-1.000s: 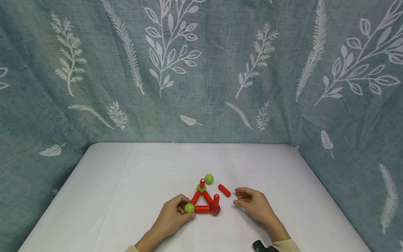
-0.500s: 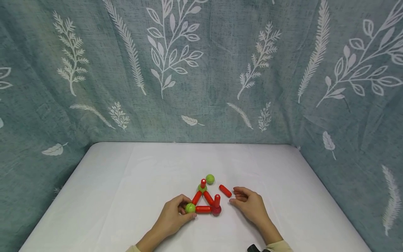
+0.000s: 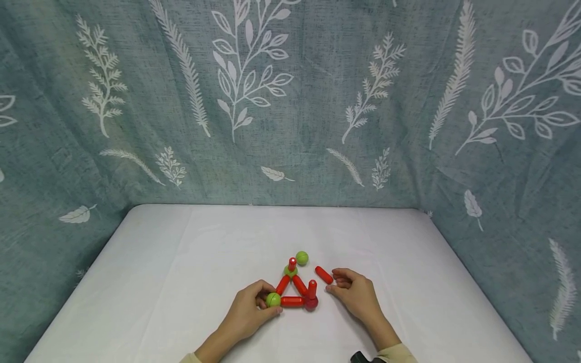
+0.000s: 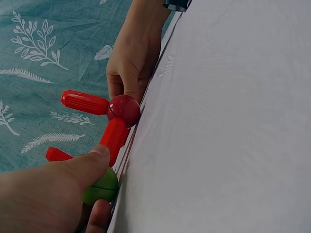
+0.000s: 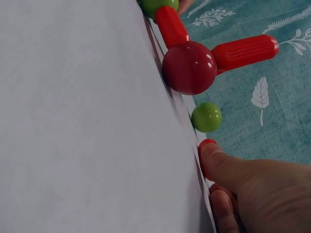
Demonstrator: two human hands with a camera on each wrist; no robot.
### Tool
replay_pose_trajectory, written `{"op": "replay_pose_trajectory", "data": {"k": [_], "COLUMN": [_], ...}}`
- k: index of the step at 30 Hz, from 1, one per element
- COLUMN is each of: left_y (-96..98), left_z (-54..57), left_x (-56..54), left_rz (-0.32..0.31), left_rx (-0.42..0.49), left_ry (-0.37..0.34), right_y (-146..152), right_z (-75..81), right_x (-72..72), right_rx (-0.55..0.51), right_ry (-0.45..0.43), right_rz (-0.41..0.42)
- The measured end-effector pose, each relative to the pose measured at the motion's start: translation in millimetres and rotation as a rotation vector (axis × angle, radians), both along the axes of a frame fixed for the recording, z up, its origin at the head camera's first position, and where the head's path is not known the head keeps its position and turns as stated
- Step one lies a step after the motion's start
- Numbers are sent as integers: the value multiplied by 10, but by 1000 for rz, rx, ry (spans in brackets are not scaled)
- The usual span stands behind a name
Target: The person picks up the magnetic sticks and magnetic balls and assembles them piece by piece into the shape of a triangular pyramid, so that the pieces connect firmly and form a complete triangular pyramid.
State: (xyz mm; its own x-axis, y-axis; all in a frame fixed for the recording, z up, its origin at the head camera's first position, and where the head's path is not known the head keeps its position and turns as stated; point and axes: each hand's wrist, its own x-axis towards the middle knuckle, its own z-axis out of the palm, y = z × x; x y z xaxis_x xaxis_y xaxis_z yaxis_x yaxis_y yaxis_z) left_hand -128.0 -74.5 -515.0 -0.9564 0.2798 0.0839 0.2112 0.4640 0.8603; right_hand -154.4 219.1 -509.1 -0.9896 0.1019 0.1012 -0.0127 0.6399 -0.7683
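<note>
My left hand (image 3: 247, 310) grips a green ball (image 3: 273, 300), thumb in front and fingers behind. That ball forms the left corner of a flat triangle of red rods (image 3: 292, 301) on the table. A dark red ball (image 3: 310, 303) makes the right corner, with a red rod (image 3: 312, 289) standing up from it. Another upright rod tops the far green corner ball (image 3: 290, 272). My right hand (image 3: 360, 295) has thumb and fingers parted beside the near end of a loose red rod (image 3: 324, 275). In the right wrist view the thumb (image 5: 228, 167) overlaps that rod.
A loose green ball (image 3: 301, 257) lies just behind the triangle's far corner. The white table (image 3: 204, 242) ends at a green-blue leaf-patterned cloth (image 3: 299, 141) at the back and sides. A dark wrist device (image 3: 360, 357) shows near the right sleeve.
My right hand has moved left, its fingertips now right at the loose red rod's end. The left hand keeps its hold on the green ball; the triangle stays put.
</note>
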Motion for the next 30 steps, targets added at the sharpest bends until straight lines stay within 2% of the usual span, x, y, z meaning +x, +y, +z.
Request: {"op": "replay_pose_trajectory", "data": {"k": [25, 30], "left_y": [16, 12], "left_z": [7, 2], "left_x": [17, 27], "left_rz": [5, 7], "left_rx": [8, 9], "left_ry": [-14, -20], "right_y": [-91, -92], "right_z": [11, 23], "right_x": [-48, -41], "right_rx": [91, 79], "right_ry": [67, 77], "right_rz": [-11, -10]}}
